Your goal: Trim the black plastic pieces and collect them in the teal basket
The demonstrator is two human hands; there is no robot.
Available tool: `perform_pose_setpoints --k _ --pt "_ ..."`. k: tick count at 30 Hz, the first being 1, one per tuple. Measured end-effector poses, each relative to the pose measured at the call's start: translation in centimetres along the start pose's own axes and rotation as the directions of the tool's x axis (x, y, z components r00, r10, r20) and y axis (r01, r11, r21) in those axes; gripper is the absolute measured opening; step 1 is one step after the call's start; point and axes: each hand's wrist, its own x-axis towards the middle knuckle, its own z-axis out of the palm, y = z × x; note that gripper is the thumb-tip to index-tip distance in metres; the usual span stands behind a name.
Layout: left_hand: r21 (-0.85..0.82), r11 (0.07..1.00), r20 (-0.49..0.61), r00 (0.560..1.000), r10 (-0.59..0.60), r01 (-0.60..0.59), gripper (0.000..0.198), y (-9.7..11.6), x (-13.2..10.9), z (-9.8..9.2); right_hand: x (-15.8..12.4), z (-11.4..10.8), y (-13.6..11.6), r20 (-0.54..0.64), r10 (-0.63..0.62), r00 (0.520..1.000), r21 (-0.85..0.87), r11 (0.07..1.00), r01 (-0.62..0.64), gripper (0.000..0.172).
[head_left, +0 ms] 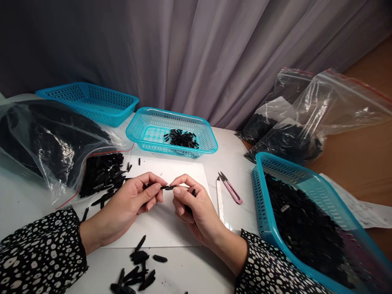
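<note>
Above a white sheet (162,234), my left hand (131,200) and my right hand (196,208) meet almost fingertip to fingertip. Between them runs a small, slim black piece (168,188), pinched by the thumb and fingers of both. More black seems tucked in the curled fingers of my right hand, though most of it is hidden. Loose black pieces (139,257) lie on the table nearest me. To the left, a heap of similar pieces (104,175) spills from a clear zip bag (58,143).
A blue basket (171,151) holding some black pieces stands behind the sheet, with another blue basket (122,116) at back left. On the right are pink-handled thread snips (231,190), a white-handled blade (219,200), a basket (260,204) full of black pieces and zip bags (294,139).
</note>
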Motion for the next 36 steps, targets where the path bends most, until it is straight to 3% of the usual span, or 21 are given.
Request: perform_pose_setpoints --k 4,9,16,27,36 --pt "0.034 0.999 0.003 1.0 0.023 -0.023 0.019 0.23 -0.23 0.07 -0.06 -0.07 -0.33 0.037 -0.011 0.999 0.132 0.991 0.006 0.013" --pt "0.042 0.998 0.006 0.999 0.045 -0.046 0.02 0.27 -0.29 0.29 0.27 -0.01 -0.03 -0.047 0.003 0.999 -0.005 1.0 -0.003 0.036" --pt "0.079 0.992 0.021 0.995 0.094 -0.095 0.018 0.06 -0.32 0.29 0.23 0.28 0.15 -0.069 0.046 0.997 -0.147 0.988 -0.056 0.029" --pt "-0.076 0.996 -0.039 0.998 0.042 -0.045 0.024 0.28 -0.28 0.51 0.36 0.13 0.0 -0.136 0.011 0.991 -0.037 0.999 -0.016 0.025" --pt "-0.016 0.999 -0.051 0.998 0.027 -0.028 0.022 0.28 -0.17 0.46 0.24 0.07 -0.04 -0.116 0.018 0.993 -0.024 1.0 -0.021 0.024"
